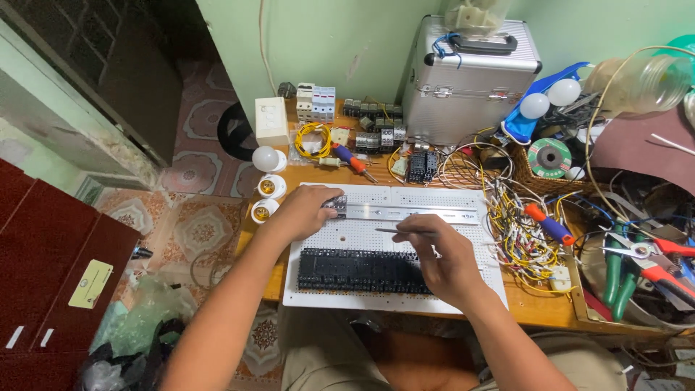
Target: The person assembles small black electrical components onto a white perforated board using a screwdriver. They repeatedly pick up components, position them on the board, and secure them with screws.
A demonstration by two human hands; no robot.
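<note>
White perforated panel (405, 298) on a wooden bench, both hands working along its metal rail (420, 212).

Left hand (300, 211) pinches a small grey terminal block (335, 205) at the rail's left end; right hand (441, 257) holds a thin screwdriver (397, 231) just below the rail. A slipped tip could skid onto the black duct (355, 269). Fingers hide the block's clip.

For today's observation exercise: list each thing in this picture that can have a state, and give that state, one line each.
Left hand: gripping a small dark block on the rail.
Right hand: pinching a thin tool, tip on the board.
Rail: lying flat on the board.
Board: flat on the table.
Black duct: lying along the board's near edge.
Case: shut, upright.
Bulb: unlit, loose.
</note>
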